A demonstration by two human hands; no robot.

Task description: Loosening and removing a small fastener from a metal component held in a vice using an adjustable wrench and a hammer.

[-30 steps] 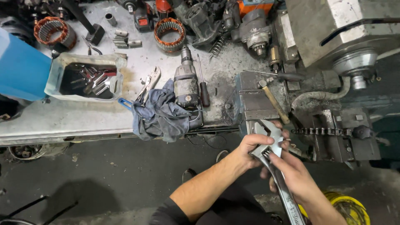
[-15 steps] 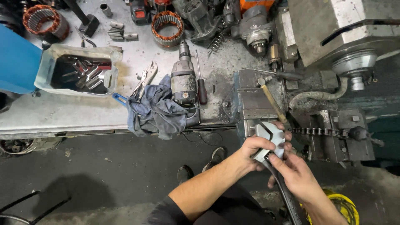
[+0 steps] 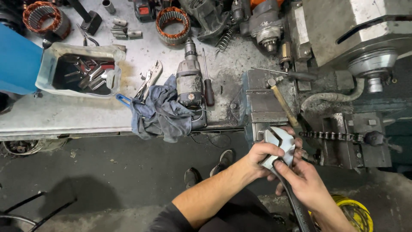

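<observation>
1. Both hands meet at the bench's front edge. Her or his left hand [image 3: 262, 159] is curled closed around the head of a large grey adjustable wrench [image 3: 279, 148], thumb on top; the right hand [image 3: 302, 182] is closed lower down, fingers pinching the underside of the head where the long dark handle runs off toward the bottom of the view.
2. That wrench sits just in front of the blue bench vise [image 3: 268, 107], its open mouth pointing up toward the vise and the roller chain [image 3: 330, 136] that stretches to the right; I cannot tell whether the mouth touches either one.
3. Judging by the grip, the step in hand looks like setting the wrench's opening, the right fingers working near the adjuster while the left steadies the head. The next move, I would guess, calls for a firm two-handed hold and a careful line-up of the mouth on whatever part it is meant for, since the head is heavy and the space by the vise is tight.
4. Behind, a big grey machine [image 3: 343, 30] fills the right side of the steel workbench [image 3: 64, 116].
5. Mid-bench lie an electric drill [image 3: 189, 81], partly on a blue rag [image 3: 161, 116], and a clear plastic tub [image 3: 81, 73] of metal bits.
6. Smaller still: a screwdriver [image 3: 207, 86], locking pliers [image 3: 149, 79], and a wooden-handled hammer [image 3: 281, 101] on the vise.
</observation>
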